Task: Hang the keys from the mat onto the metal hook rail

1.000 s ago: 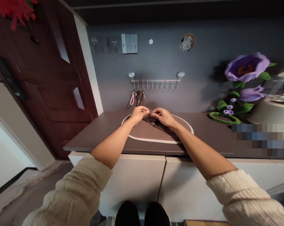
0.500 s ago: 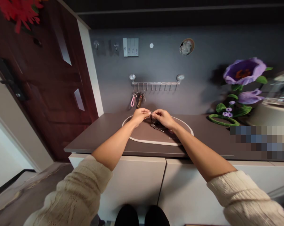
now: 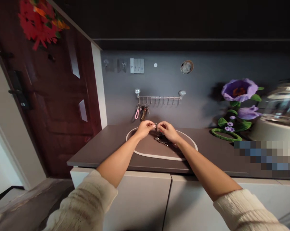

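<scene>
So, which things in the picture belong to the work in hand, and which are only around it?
Seemingly in use:
- ring, between the fingers of left hand and right hand
- chain, below the hands
- mat, under the chain

Only around:
- hook rail
- pink strap, hanging there
- purple flowers

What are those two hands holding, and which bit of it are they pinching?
The left hand and right hand hold a small metal ring, pinching its rim from opposite sides with their fingertips.
</scene>
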{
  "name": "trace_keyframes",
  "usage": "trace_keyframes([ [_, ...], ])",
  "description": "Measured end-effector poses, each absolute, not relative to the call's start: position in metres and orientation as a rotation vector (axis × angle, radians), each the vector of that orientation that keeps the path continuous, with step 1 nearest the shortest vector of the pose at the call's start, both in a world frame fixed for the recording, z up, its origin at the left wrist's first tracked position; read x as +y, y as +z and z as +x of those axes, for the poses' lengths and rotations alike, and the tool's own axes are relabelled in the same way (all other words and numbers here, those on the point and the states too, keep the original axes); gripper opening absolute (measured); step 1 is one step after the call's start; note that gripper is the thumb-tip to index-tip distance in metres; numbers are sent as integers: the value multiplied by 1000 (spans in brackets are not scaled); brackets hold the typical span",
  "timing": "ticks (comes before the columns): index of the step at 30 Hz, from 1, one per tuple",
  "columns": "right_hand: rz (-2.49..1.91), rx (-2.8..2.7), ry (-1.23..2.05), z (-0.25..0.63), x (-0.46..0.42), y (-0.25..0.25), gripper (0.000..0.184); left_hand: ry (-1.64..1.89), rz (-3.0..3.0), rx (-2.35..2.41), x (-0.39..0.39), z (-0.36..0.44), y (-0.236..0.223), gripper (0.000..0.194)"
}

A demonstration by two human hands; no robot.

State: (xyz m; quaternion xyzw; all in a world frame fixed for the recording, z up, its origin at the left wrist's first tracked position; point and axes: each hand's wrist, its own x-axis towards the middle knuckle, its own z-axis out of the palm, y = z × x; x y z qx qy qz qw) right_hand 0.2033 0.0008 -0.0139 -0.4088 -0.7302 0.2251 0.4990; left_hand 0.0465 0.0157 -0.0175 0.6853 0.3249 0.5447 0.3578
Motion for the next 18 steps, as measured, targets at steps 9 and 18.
trace_keyframes([
  [9,-943,-1591,575,202,8,-1,23,1594,2030,1165,28,40,-23,15],
  [18,-888,-1225,875,171,32,43,7,1614,2104,1404,28,37,-25,16],
])
